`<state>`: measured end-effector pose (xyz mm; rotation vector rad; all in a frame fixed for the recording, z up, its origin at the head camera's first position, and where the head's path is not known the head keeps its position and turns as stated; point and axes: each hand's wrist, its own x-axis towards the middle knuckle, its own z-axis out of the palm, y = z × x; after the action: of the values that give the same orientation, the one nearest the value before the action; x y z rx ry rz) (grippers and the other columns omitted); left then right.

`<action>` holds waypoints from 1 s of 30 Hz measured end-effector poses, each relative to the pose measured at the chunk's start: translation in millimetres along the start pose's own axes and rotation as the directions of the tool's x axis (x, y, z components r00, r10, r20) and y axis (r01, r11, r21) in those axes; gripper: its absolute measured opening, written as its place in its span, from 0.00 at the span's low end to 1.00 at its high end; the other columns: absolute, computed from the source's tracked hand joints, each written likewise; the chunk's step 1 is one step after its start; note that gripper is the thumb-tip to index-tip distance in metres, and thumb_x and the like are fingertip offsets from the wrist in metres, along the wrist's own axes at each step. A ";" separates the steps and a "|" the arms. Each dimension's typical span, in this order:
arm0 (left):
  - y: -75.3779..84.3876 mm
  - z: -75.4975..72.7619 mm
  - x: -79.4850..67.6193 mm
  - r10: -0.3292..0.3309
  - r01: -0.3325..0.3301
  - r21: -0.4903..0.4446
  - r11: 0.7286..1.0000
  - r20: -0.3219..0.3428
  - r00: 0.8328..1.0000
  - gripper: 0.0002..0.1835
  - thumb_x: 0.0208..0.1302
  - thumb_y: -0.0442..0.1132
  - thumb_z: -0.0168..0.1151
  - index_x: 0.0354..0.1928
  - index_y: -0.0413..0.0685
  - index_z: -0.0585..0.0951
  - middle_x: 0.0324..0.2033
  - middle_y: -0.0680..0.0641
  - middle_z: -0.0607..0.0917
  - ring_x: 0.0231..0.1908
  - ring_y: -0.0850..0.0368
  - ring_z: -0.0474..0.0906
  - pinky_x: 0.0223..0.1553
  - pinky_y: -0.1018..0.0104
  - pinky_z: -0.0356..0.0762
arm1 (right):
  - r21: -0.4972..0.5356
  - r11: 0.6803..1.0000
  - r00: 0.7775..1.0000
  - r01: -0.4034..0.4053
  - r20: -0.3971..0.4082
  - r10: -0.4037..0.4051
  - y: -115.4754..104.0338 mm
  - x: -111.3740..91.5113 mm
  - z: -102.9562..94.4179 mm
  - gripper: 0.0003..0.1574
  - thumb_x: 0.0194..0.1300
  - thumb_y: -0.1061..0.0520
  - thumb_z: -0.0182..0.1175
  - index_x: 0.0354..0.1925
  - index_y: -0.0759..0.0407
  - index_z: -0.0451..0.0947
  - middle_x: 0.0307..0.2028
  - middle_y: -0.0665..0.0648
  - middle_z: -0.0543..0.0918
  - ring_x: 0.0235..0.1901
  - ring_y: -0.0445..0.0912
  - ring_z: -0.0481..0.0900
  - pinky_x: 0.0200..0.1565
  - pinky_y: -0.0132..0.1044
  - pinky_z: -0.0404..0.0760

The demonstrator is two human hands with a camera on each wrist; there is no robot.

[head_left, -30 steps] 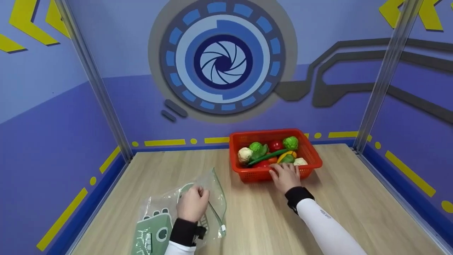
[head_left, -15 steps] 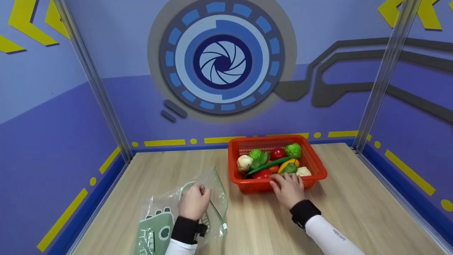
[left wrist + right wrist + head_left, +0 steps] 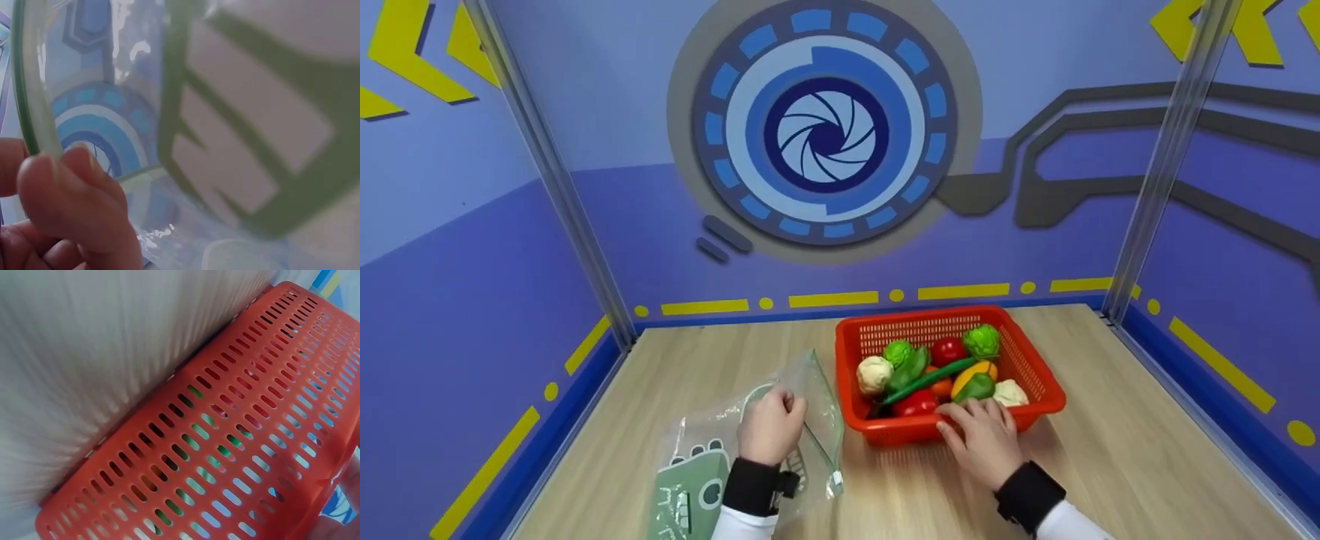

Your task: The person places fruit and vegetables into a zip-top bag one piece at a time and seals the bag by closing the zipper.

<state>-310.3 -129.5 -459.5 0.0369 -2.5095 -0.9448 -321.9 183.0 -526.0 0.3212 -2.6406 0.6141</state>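
My left hand (image 3: 771, 429) pinches the edge of a clear plastic zip bag (image 3: 690, 491) with green cartoon print, lying on the table at the left. In the left wrist view the thumb (image 3: 53, 191) and finger meet at the bag's green-edged opening. A red plastic basket (image 3: 885, 430) stands right of the bag. My right hand (image 3: 982, 446) grips its front rim, fingers over the edge. Inside the basket lie a cauliflower (image 3: 874, 375), a red tomato (image 3: 949, 351), a green cabbage (image 3: 982, 341), a long green vegetable (image 3: 934, 380) and other vegetables. The right wrist view shows the basket's slotted wall (image 3: 197, 433).
Both stand on a wood-grain table (image 3: 720, 360). Blue and purple panels (image 3: 622, 247) enclose it at the back and sides, with metal posts (image 3: 547, 180) at the corners. A white slider (image 3: 835, 480) sits on the bag's zip strip.
My right hand has drawn the basket toward me, away from the back wall, and its contents came along. The left hand has stayed at the bag almost unmoved.
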 end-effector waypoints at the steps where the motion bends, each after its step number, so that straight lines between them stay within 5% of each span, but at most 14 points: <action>1: 0.1 0.4 -0.8 -0.001 0.001 -0.002 1.000 0.002 1.000 0.13 0.60 0.37 0.58 0.19 0.52 0.68 0.17 0.54 0.66 0.19 0.58 0.65 0.23 0.65 0.61 | 0.002 1.000 1.000 -0.002 0.005 0.002 -1.0 -3.4 -1.3 0.12 0.69 0.47 0.66 0.50 0.42 0.84 0.43 0.51 0.82 0.51 0.56 0.72 0.59 0.66 0.65; 12: -1.5 -5.5 -2.6 -0.059 0.059 -0.029 0.998 0.006 0.998 0.12 0.61 0.37 0.56 0.20 0.52 0.68 0.16 0.53 0.66 0.19 0.57 0.66 0.23 0.64 0.61 | 0.019 1.000 0.997 -0.009 0.083 0.008 -12.4 -27.5 -19.3 0.10 0.68 0.47 0.67 0.48 0.39 0.84 0.40 0.45 0.80 0.49 0.51 0.72 0.58 0.64 0.66; 19: -2.8 -6.0 -1.4 -0.067 0.066 -0.048 0.997 -0.007 0.998 0.12 0.61 0.37 0.57 0.21 0.51 0.69 0.17 0.53 0.67 0.19 0.57 0.66 0.24 0.64 0.61 | 0.021 1.000 0.988 -0.019 0.152 0.015 -17.9 -41.0 -35.2 0.09 0.67 0.45 0.67 0.46 0.35 0.84 0.37 0.39 0.77 0.43 0.43 0.68 0.49 0.51 0.67; 30: -7.0 -1.3 -1.1 -0.062 0.062 -0.048 0.997 -0.011 0.998 0.13 0.61 0.37 0.56 0.20 0.51 0.68 0.16 0.54 0.66 0.19 0.58 0.64 0.23 0.65 0.60 | 0.069 0.998 0.941 -0.009 0.339 -0.015 -17.5 -50.2 -51.2 0.09 0.70 0.40 0.63 0.47 0.34 0.82 0.40 0.42 0.78 0.43 0.44 0.67 0.44 0.49 0.67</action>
<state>-309.6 -135.5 -463.4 0.1060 -2.4859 -1.0258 -254.7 197.8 -499.6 0.4918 -2.9497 0.7055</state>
